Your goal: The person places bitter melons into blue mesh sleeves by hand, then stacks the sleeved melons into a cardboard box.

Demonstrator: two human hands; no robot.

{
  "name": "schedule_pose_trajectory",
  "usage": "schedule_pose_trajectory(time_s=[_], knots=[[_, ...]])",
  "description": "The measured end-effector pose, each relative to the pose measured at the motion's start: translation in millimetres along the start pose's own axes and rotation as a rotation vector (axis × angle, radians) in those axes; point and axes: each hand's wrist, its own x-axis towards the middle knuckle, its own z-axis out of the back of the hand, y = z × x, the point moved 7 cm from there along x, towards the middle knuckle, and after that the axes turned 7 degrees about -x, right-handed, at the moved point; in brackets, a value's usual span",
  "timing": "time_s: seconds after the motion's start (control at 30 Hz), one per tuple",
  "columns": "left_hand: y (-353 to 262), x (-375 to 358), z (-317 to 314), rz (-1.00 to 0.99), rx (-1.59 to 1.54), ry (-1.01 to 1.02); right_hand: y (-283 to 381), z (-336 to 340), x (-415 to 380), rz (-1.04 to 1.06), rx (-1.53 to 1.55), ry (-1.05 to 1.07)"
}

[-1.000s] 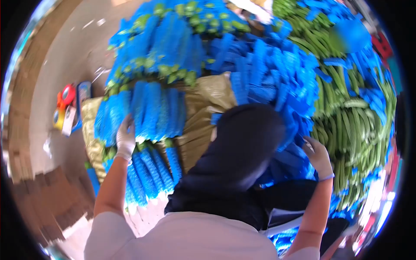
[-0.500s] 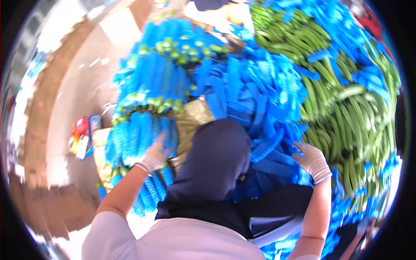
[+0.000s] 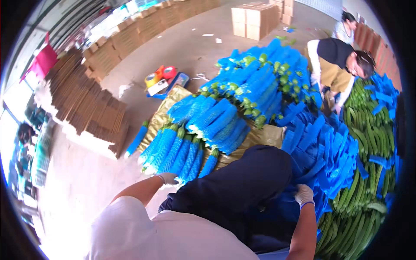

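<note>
My left hand point(image 3: 168, 178), in a pale knit glove, is at the near ends of a row of long green gourds in blue foam net sleeves point(image 3: 175, 154). Its fingers look stretched out, and I see nothing in them. Over by my knee, my right hand point(image 3: 304, 195) is gloved too, its fingers curled at the edge of a heap of loose blue foam net sleeves point(image 3: 323, 149). Whatever those fingers hold, if anything, is hidden. Unwrapped long green gourds point(image 3: 349, 225) lie in a big pile to the right.
More sleeved gourds point(image 3: 255, 86) are stacked ahead on a gold sheet point(image 3: 167, 106). Tape rolls point(image 3: 170, 72) sit in a blue tray point(image 3: 181, 80). Flattened cardboard point(image 3: 86, 104) stands left, boxes point(image 3: 255, 19) behind. A co-worker point(image 3: 336, 60) bends over the pile at upper right.
My view has swung left, bringing in the cardboard, boxes and co-workers. My left hand has gone from above the sleeved gourds to their near ends; my right hand's fingers have curled in.
</note>
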Motion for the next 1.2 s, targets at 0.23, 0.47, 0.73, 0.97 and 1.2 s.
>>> schedule_pose_trajectory(time_s=[0.23,0.47,0.73,0.97,1.2], knots=[[10,-50,-24,0.017,-0.281,-0.212,19,6,44,0.134,0.118,-0.048],[68,-68,-65,0.182,-0.4,-0.158,31,-3,67,0.197,-0.033,0.002],[99,-87,-64,0.288,-0.509,-0.217,9,-93,181,0.525,-0.701,0.191],[69,-86,-49,0.143,-0.445,-0.412,138,34,257,0.638,-0.758,-0.172],[32,-124,17,0.043,-0.394,-0.627,281,286,265,0.664,-0.784,-0.668]])
